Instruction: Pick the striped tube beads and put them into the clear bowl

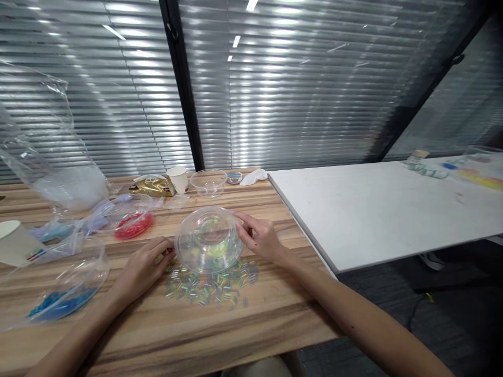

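Note:
A clear plastic bowl (pixel 210 242) is tipped over on the wooden table, its base ring turned up and toward me. Small tube-shaped beads (pixel 208 287), yellow, green and grey, lie spread in front of it, and more show through its wall. My right hand (pixel 260 236) grips the right rim, thumb and fingers closed on it. On the other side my left hand (pixel 147 262) has its curled fingers at the left rim, their tips partly hidden. Whether the bowl rests on the beads or hovers just above, I cannot tell.
To the left are clear bowls with blue beads (pixel 65 303) and red beads (pixel 133 226), plus a paper cup (pixel 18 243) and a large plastic bag (pixel 70 186). Behind stand a gold packet (pixel 152 186), another cup (pixel 178 180) and a clear bowl (pixel 209 183). A white table (pixel 377 209) adjoins right.

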Demonstrator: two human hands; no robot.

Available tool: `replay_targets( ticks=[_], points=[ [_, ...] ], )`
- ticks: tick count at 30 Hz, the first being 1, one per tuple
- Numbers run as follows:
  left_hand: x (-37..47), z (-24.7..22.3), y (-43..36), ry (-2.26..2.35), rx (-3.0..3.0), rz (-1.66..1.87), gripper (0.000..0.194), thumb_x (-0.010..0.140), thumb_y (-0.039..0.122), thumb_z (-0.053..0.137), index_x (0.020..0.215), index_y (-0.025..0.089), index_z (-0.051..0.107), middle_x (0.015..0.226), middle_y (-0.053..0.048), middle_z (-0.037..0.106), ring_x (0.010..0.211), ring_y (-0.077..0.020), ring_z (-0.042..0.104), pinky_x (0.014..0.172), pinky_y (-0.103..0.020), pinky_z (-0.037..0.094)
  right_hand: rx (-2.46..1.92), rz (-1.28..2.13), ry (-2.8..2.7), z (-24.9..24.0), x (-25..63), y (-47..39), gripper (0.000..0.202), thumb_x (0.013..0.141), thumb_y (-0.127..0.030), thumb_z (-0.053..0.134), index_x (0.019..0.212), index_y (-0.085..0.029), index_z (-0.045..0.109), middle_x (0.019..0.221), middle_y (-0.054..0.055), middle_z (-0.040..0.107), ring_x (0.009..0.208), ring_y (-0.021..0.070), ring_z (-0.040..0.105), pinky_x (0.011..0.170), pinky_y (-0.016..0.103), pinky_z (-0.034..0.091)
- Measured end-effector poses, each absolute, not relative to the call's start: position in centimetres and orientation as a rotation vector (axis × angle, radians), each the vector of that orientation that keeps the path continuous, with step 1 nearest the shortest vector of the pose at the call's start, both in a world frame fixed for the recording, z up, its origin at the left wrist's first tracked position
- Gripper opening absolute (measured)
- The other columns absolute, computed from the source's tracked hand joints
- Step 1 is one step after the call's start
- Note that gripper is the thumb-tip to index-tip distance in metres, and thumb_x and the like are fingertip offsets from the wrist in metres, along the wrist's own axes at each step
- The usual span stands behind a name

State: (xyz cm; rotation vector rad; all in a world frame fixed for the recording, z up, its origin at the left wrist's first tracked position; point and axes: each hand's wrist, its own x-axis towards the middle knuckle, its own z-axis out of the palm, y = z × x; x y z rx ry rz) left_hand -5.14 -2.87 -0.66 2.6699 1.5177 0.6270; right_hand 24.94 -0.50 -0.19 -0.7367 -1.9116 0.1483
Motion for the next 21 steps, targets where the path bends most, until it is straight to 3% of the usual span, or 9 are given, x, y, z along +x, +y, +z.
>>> replay_targets(
  ticks=[8,21],
  points=[
    [-5.11,-0.79,-2.80,1.480,2.643,0.534,0.029,0.088,0.036,0.038,0.094,0.019,0.061,0.097,-0.009,0.066,0.091,-0.0246,0.062,0.080,-0.037,0.049,-0.729,0.168,-1.924,-0.18,24.87,-0.50,0.032,0.091,-0.023,0.043,0.115,-0.010,0.059,0.057,-0.002,0.057,0.043,0.0070,0.041,0.048,0.018,0.034],
    [-4.68,-0.05,-2.90,1.487,2.653,0.498,0.031,0.087,0.038,0.037,0.088,0.020,0.062,0.095,-0.008,0.068,0.090,-0.0243,0.063,0.078,-0.036,0.051,-0.784,0.194,-1.947,-0.13,24.86,-0.54,0.032,0.090,-0.023,0.043,0.113,-0.009,0.061,0.059,-0.001,0.059,0.043,0.0075,0.042,0.047,0.019,0.033]
  ],
)
